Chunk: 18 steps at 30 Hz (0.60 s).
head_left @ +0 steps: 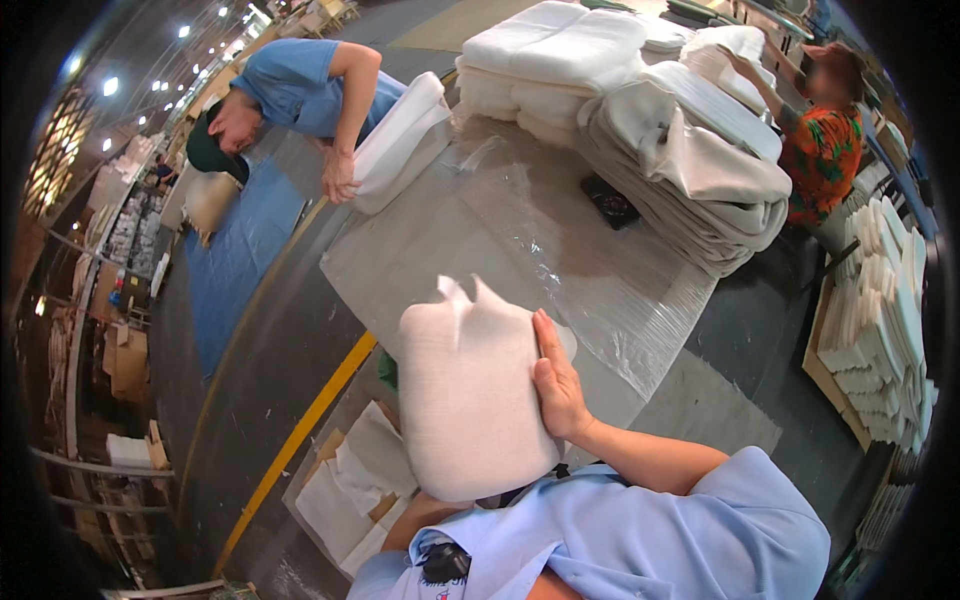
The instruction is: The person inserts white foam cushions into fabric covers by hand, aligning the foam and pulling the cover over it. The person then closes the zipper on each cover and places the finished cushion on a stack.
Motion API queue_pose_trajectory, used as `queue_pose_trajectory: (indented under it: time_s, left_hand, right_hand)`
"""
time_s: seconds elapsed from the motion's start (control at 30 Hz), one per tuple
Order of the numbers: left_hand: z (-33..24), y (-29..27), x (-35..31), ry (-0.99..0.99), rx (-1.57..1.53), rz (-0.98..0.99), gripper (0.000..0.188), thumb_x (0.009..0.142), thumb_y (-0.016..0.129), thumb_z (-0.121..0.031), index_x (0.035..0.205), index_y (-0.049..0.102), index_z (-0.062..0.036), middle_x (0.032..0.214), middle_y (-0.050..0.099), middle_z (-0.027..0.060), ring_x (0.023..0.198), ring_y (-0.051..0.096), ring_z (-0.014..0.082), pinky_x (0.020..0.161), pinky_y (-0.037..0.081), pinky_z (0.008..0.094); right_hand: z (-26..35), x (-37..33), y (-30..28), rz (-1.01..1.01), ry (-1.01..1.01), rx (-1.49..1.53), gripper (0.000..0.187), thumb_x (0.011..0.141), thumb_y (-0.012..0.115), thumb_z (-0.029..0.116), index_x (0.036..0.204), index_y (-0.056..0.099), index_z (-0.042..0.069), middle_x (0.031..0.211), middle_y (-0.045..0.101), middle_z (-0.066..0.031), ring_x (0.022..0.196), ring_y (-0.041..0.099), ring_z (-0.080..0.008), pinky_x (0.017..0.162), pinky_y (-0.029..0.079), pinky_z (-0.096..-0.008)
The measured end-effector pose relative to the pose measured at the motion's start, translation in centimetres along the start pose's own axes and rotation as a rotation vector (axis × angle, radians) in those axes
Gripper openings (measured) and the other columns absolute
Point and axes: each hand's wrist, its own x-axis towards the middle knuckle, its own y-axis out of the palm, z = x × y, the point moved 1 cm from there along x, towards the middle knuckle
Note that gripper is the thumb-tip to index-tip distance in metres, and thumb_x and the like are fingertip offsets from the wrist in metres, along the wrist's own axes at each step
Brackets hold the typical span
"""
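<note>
A folded white cloth pack [468, 390] stands upright against my chest, above the near edge of the plastic-covered table [520, 250]. My right hand [557, 385] presses flat along its right side, fingers pointing up. My left hand is hidden behind the pack; only a bit of my left forearm shows beneath it. My light blue sleeves fill the bottom of the view.
Tall stacks of folded white cloth [640, 110] cover the far table. A person in a blue shirt [300, 85] leans on a white bundle [400, 140] at the left. Another person in an orange patterned top [825, 140] stands right. More folded stacks [880, 320] sit on a pallet.
</note>
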Motion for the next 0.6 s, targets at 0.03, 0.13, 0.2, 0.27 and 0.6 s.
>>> queue_pose_trajectory:
  time_s: [0.03, 0.13, 0.2, 0.27, 0.6]
  left_hand:
    - [1.6, 0.5, 0.5, -0.049, 0.025, 0.041, 0.070, 0.116, 0.028, -0.054, 0.163, 0.039, -0.0028, 0.169, 0.036, 0.0164, 0.153, 0.040, 0.0339, 0.130, 0.025, 0.0474]
    - [6.8, 3.7, 2.6, -0.174, 0.055, 0.190, 0.070, 0.116, 0.028, -0.053, 0.164, 0.038, -0.0032, 0.170, 0.035, 0.0164, 0.154, 0.038, 0.0339, 0.130, 0.024, 0.0472]
    - [9.8, 5.9, 3.7, -0.207, 0.040, 0.254, 0.070, 0.116, 0.028, -0.053, 0.164, 0.037, -0.0034, 0.170, 0.034, 0.0164, 0.155, 0.037, 0.0339, 0.131, 0.023, 0.0470]
    - [11.8, 8.4, 5.0, -0.199, 0.020, 0.317, 0.070, 0.116, 0.028, -0.053, 0.164, 0.037, -0.0037, 0.171, 0.033, 0.0164, 0.156, 0.036, 0.0338, 0.131, 0.022, 0.0469]
    - [14.6, 14.7, 11.4, 0.377, 0.354, 0.516, 0.069, 0.115, 0.031, -0.052, 0.168, 0.033, -0.0080, 0.174, 0.029, 0.0155, 0.162, 0.023, 0.0340, 0.133, 0.011, 0.0462]
  right_hand:
    - [-0.2, 0.0, -0.3, -0.002, 0.001, 0.017, 0.072, 0.113, 0.036, 0.046, 0.168, 0.026, 0.001, 0.177, 0.020, -0.0191, 0.165, 0.014, -0.0365, 0.133, 0.012, -0.0447]
    - [-0.5, 0.0, -1.4, -0.019, -0.007, 0.117, 0.074, 0.113, 0.036, 0.049, 0.169, 0.022, 0.001, 0.177, 0.020, -0.0185, 0.165, 0.014, -0.0321, 0.133, 0.012, -0.0428]
    - [-1.5, -0.2, -1.4, -0.011, -0.001, 0.257, 0.076, 0.114, 0.036, 0.050, 0.169, 0.021, 0.001, 0.177, 0.021, -0.0188, 0.165, 0.014, -0.0303, 0.133, 0.013, -0.0421]
    - [-2.4, -0.3, -2.1, 0.011, 0.036, 0.419, 0.079, 0.113, 0.038, 0.051, 0.171, 0.015, 0.002, 0.176, 0.021, -0.0173, 0.163, 0.021, -0.0284, 0.131, 0.019, -0.0416]
    - [-5.0, -4.4, -7.3, -0.029, 0.388, 0.973, 0.080, 0.110, 0.044, 0.059, 0.168, 0.020, 0.009, 0.168, 0.034, -0.0122, 0.152, 0.038, -0.0280, 0.124, 0.034, -0.0437]
